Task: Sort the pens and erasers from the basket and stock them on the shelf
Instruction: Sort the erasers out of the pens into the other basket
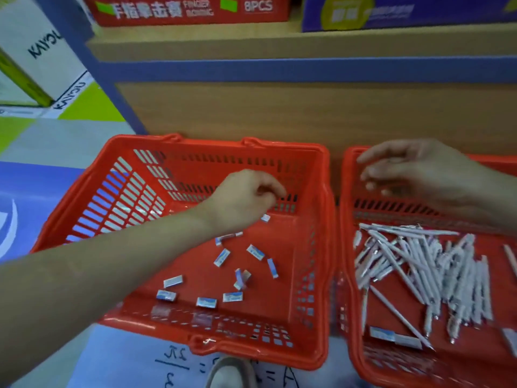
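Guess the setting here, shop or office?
Probably a stationery or toy shop: red shopping baskets of erasers and pens on the floor, below a shelf holding boxed goods.

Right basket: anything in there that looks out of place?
Yes. Two erasers lie at the near edge of the right basket, beside the pile of pens; the other erasers are all in the left basket.

- The right basket (347, 247) runs off the right edge.
- The right hand (419, 175) is motion-blurred.
- The left hand (243, 203) curls shut, hiding any contents.
- The shoe (230, 373) is cropped below.
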